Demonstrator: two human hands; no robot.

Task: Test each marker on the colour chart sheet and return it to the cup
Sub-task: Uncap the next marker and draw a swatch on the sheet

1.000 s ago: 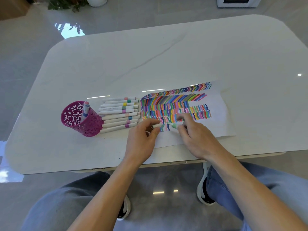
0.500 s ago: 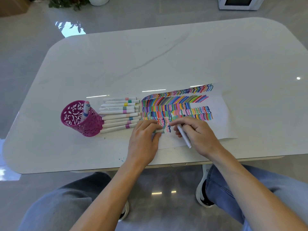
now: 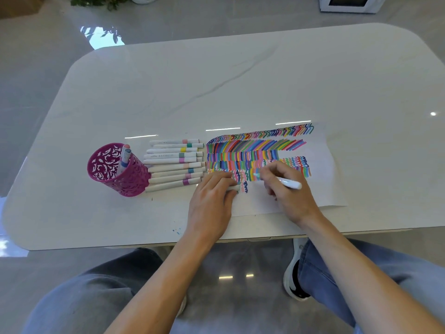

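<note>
Down at the bottom of the frame, blue-grey jeans (image 3: 375, 280) and a white-and-black shoe (image 3: 292, 278) sit over the glossy floor, and both forearms reach up to the near table edge. Left hand (image 3: 212, 201) is planted on the lower left corner of the white paper colour chart sheet (image 3: 322, 169), fingers curled around a short white cap-like piece (image 3: 234, 188) that pokes out at the fingertips. Right hand (image 3: 286, 189), just beside it, pinches a white-barrelled marker (image 3: 290, 184), its pale green tip down on the paper among the lower squiggles and its back end pointing right. A few blue ink specks (image 3: 177, 231) dot the white marble-look table (image 3: 216, 80) near the left wrist. Left of the sheet lies a row of white markers with coloured bands (image 3: 173, 165), stacked side by side, tips toward the chart. Further left, touching that row, stands the magenta cut-out metal cup (image 3: 113, 174), upright, with two markers (image 3: 124, 155) leaning inside. Bands of bright strokes fill the chart's upper half. Beyond the table, green plant leaves (image 3: 101, 1) show at upper left and a white appliance (image 3: 349, 3) at upper right.
</note>
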